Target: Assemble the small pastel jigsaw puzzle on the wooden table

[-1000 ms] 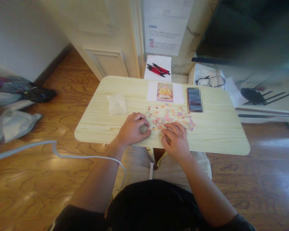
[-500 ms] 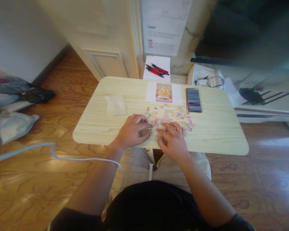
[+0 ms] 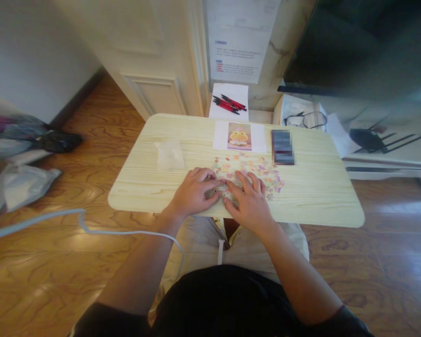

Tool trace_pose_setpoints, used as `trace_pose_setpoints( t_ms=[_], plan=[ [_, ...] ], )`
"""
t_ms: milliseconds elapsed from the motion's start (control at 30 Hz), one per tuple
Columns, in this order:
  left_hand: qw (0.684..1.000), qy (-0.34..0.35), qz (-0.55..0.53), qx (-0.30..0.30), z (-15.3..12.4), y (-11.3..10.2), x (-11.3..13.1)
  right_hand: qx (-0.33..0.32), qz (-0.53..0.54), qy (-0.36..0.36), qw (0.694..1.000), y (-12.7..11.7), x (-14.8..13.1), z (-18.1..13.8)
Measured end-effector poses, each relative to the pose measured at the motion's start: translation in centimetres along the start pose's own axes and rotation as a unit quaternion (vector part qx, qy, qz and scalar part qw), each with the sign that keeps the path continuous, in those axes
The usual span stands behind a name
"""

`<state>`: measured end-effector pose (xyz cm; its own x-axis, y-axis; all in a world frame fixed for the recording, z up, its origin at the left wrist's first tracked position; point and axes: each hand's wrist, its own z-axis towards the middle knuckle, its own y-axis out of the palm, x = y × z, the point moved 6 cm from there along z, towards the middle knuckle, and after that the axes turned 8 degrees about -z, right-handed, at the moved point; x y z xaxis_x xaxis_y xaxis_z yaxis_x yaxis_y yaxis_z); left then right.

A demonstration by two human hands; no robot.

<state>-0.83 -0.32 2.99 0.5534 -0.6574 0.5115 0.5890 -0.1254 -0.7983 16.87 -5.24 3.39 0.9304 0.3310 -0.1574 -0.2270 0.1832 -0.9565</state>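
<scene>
Many small pastel jigsaw pieces [image 3: 266,171] lie scattered on the pale wooden table [image 3: 143,178]. Over the near left side of them, my left hand [image 3: 195,192] rests with thumb and index finger around a pale jigsaw piece with a dark dot, partly hidden by the fingers. Facing it, my right hand [image 3: 250,199] has its fingers spread, the index fingertip close to the left one among the pieces. A printed picture [image 3: 239,136] of a yellow cartoon figure lies on white paper behind the pieces.
On the table are a phone [image 3: 282,147] at the right and a translucent bag [image 3: 170,155] at the left. Red and black pens [image 3: 228,104] lie on paper beyond the far edge. A white cable [image 3: 126,231] crosses near my left forearm.
My right hand has shifted slightly left, its index finger and thumb now nearer my left hand. The left index finger reaches a little further right; the view has moved slightly.
</scene>
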Motion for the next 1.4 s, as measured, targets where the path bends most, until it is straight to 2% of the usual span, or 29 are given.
trace_pose_setpoints(
  t_ms=[200, 433, 633, 867, 1067, 1267, 1400],
  plan=[
    [0.999, 0.004, -0.012, 0.037, -0.33, -0.34, -0.15, 0.011, 0.012, 0.005, 1.000, -0.04, 0.16, -0.18],
    [0.999, 0.005, -0.017, 0.041, -0.37, -0.51, -0.10, 0.013, 0.026, -0.047, 0.998, -0.16, -0.42, -0.37],
    [0.999, -0.002, -0.021, 0.040, -0.29, -0.53, -0.15, 0.036, 0.029, 0.001, 0.999, -0.43, 0.16, -0.51],
    [0.999, -0.023, -0.017, 0.044, -0.27, -0.61, -0.28, 0.021, -0.006, 0.025, 0.999, -0.21, 0.11, -0.30],
    [0.999, -0.015, -0.017, 0.036, -0.28, -0.51, -0.28, -0.010, -0.007, -0.018, 1.000, -0.14, -0.58, -0.05],
    [0.996, -0.051, 0.013, 0.069, -0.18, -0.67, -0.73, 0.011, 0.014, -0.011, 1.000, -0.12, -0.26, -0.21],
    [0.996, -0.056, 0.024, 0.068, -0.11, -0.58, -0.86, 0.007, 0.031, -0.039, 0.999, -0.29, -0.57, -0.27]
  ],
)
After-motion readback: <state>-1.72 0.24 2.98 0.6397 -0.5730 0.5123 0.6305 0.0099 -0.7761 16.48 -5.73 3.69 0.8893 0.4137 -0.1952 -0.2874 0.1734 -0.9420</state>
